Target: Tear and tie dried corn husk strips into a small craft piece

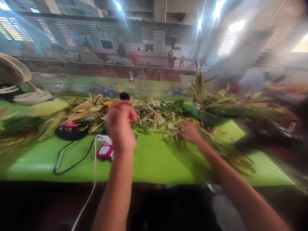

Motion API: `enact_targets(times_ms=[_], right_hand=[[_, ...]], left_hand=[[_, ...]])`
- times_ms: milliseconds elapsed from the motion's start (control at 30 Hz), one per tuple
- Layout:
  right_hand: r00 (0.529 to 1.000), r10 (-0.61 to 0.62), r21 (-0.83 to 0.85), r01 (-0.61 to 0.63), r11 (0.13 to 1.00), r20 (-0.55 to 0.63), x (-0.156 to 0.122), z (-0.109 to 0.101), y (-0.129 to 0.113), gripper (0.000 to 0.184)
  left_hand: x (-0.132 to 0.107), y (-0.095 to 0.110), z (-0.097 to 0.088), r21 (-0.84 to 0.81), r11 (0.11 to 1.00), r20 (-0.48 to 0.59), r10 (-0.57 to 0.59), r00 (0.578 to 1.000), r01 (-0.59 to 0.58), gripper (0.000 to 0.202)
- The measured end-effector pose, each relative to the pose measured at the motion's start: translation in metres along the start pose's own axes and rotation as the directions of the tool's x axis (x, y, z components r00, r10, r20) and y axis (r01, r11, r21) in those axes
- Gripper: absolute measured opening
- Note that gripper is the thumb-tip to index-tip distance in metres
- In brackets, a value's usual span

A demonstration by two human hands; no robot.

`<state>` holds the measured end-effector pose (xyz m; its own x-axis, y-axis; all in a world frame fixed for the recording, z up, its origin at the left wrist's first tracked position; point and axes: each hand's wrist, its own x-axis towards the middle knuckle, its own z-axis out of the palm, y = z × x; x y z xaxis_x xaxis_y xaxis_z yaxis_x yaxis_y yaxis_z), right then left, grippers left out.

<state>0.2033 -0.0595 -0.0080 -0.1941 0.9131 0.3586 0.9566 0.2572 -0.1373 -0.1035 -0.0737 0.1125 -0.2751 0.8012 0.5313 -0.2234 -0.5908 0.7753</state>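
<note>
My left hand (121,125) is raised over the green table (154,160), its fingers curled and blurred; whatever they may hold is hidden. Just past its top shows a small black object (124,95), and I cannot tell whether the hand touches it. My right hand (190,132) is low at the near edge of a heap of dry husk strips (156,117), fingers stretched toward the loose pieces. Pale shreds (174,128) lie at those fingertips. Beside my left wrist sit a magenta box (104,152) and a white plug (104,139).
A black round dish (72,131) with something pink on it stands left. Cables cross the table's left side. Corn husks (50,107) and green stalks (240,107) lie at both sides. A perforated metal screen (144,57) rises behind; a blurred person (252,80) is at right.
</note>
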Motion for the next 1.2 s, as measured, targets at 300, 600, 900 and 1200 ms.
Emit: enact_targets(times_ms=[300, 600, 900, 1200], right_hand=[[0.976, -0.035, -0.021, 0.031, 0.999, -0.215, 0.01, -0.045, -0.033, 0.016], [0.853, -0.054, 0.009, 0.069, 0.998, -0.519, 0.015, -0.061, -0.056, 0.024], [0.882, 0.399, 0.765, -0.074, 0.639, -0.249, 0.009, -0.044, -0.04, 0.022], [0.835, 0.549, 0.969, -0.107, 0.224, -0.035, 0.013, -0.038, -0.042, 0.03]], left_hand=[[-0.04, -0.13, 0.059, 0.552, 0.818, 0.627, -0.534, 0.568, 0.161, 0.027], [-0.045, -0.114, 0.095, 0.121, 0.914, 0.536, -0.388, 0.75, 0.386, 0.029], [-0.053, -0.131, 0.087, -0.009, 0.834, 0.5, -0.473, 0.725, 0.551, 0.025], [-0.063, -0.117, 0.088, 0.055, 0.794, 0.603, -0.51, 0.613, 0.606, 0.034]])
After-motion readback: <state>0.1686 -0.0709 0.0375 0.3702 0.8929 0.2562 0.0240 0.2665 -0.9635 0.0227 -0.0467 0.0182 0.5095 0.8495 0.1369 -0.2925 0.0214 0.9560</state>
